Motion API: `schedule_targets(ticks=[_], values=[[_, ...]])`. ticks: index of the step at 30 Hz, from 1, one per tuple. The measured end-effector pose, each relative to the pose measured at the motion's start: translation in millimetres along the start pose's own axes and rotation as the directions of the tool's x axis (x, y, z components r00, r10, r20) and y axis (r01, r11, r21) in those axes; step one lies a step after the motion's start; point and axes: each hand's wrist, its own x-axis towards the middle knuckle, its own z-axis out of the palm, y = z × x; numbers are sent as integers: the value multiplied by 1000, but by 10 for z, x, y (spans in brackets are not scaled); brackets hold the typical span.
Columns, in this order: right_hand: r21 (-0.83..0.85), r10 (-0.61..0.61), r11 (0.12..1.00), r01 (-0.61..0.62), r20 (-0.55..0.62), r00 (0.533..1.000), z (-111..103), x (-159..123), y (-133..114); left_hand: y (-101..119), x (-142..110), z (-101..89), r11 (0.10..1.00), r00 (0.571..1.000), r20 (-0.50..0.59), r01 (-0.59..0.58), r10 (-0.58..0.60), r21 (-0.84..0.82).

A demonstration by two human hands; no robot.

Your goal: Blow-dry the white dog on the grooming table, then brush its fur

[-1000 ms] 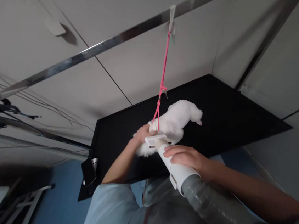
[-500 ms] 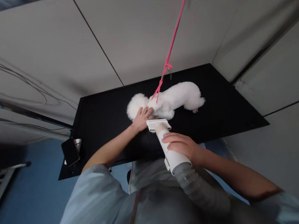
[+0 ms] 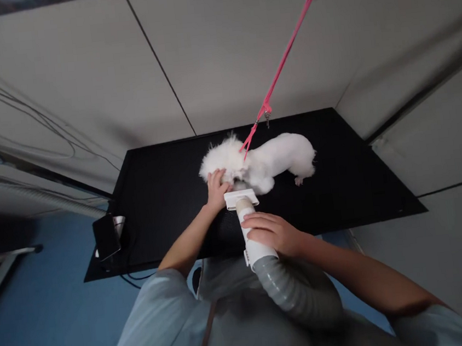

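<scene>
A small white fluffy dog stands on a black table, tethered by a pink leash that runs up to the right. My left hand cups the dog's head from below, fingers curled on the fur. My right hand is wrapped round the white handle of a blower nozzle, whose flat head sits just under the dog's chest. A grey ribbed hose runs from the handle back toward my body.
A dark phone on a holder is clipped at the table's left corner. Cables and a hose run along the white wall on the left. Blue floor lies to the left of the table.
The dog's head has lifted and turned, its fur fluffing up. My left hand has shifted under its head. The nozzle stays close below the chest. The view tilted down from the overhead bar.
</scene>
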Motion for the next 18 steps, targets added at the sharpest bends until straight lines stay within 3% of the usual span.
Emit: schedule_targets(ticks=[3, 5, 7, 9, 14, 18], values=[[-8, -53, 999, 52, -26, 998, 109, 32, 111, -14, -121, 126, 974, 950, -244, 158, -195, -165], [5, -70, 998, 70, -4, 998, 168, 58, 172, 41, -129, 229, 880, 862, -313, 265, -399, -394], [42, -73, 997, 72, 33, 997, 214, 75, 223, 91, -88, 308, 723, 764, -267, 347, -587, -597], [75, -76, 995, 71, 71, 995, 253, 79, 268, 95, -18, 336, 566, 706, -150, 402, -692, -720], [80, -92, 993, 82, 129, 987, 367, 68, 390, -82, 193, 239, 312, 645, 82, 472, -760, -824], [50, -114, 993, 109, 114, 987, 433, 113, 458, -211, 344, 200, 168, 599, 169, 465, -783, -869]])
